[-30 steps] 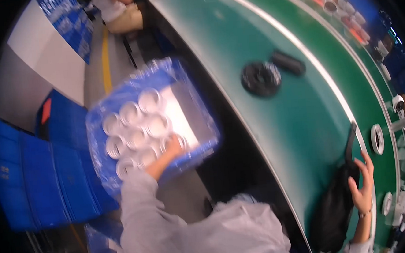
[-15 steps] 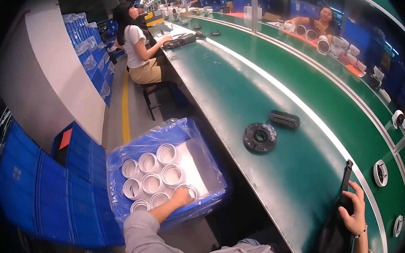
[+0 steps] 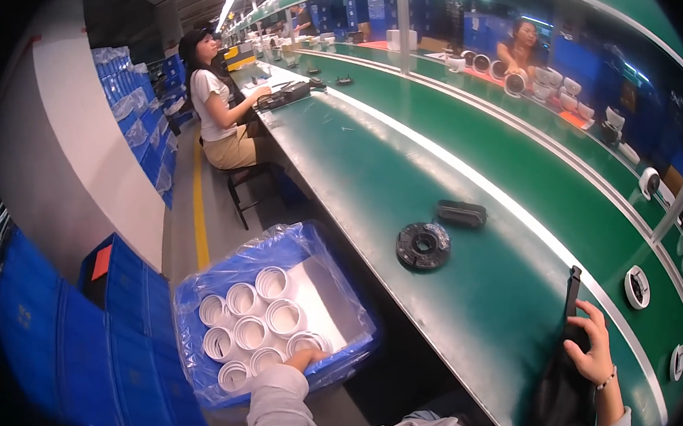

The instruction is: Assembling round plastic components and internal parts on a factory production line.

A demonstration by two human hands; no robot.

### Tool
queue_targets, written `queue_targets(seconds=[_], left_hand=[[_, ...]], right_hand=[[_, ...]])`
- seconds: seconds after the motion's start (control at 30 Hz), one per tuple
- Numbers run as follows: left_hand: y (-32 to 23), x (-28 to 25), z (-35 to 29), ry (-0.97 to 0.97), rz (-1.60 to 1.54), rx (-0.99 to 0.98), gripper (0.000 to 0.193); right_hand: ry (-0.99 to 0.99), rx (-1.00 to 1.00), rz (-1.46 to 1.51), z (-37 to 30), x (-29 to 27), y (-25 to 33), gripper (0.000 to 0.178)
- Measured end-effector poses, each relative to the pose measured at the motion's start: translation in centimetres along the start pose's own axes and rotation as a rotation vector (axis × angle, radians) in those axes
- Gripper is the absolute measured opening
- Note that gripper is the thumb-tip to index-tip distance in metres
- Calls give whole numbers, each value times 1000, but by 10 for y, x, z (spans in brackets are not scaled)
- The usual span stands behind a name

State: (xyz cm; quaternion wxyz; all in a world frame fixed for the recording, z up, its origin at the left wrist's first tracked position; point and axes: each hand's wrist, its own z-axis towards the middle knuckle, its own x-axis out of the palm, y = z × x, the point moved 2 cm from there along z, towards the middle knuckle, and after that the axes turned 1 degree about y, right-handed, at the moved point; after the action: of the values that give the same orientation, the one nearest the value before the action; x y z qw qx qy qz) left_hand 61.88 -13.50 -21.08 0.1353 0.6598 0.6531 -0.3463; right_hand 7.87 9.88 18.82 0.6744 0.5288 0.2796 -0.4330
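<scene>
Remotely, I noted the left hand (image 3: 304,359) down in the blue bin (image 3: 304,249), at the white ring (image 3: 307,340) in the near right corner of a cluster standing open end up. Fingers lay over the ring's near rim; their tips were hidden, so I could not tell whether they had closed on it. Other white rings (image 3: 251,332) crowded its left and far sides, while the pale bin floor (image 3: 328,299) showed bare to the right. My judgement on good handling: pinch the wall firmly with thumb inside and fingers outside, ease it toward that bare side, then raise it level, so no neighbour gets tipped or scuffed. The loose clear liner (image 3: 258,244) looked likely to snag a cuff; I would have kept the wrist high. The right hand (image 3: 594,353) was half curled beside a black strap-like piece (image 3: 573,292) over the green bench (image 3: 370,171), thumb apart from the fingers; whether it gripped anything, I could not tell. Steadying the body there seemed sensible.
</scene>
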Motion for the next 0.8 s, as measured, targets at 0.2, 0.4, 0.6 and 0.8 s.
queue_targets(seconds=[0.2, 0.4, 0.6, 0.8], left_hand=[[-111, -38, 16, 127, 46, 495, 56], [-461, 0, 39, 749, 379, 1304, 53], [-603, 58, -83, 1308, 354, 1613, 50], [-638, 25, -161, 1631, 59, 1568, 48]], right_hand=[[-14, -138, -45, 6, -6, -10, 39], [-140, -274, 63, 18, 21, -29, 35], [-321, -228, 108, -16, -2, -22, 34], [-473, -230, 244, -53, -27, -10, 44]])
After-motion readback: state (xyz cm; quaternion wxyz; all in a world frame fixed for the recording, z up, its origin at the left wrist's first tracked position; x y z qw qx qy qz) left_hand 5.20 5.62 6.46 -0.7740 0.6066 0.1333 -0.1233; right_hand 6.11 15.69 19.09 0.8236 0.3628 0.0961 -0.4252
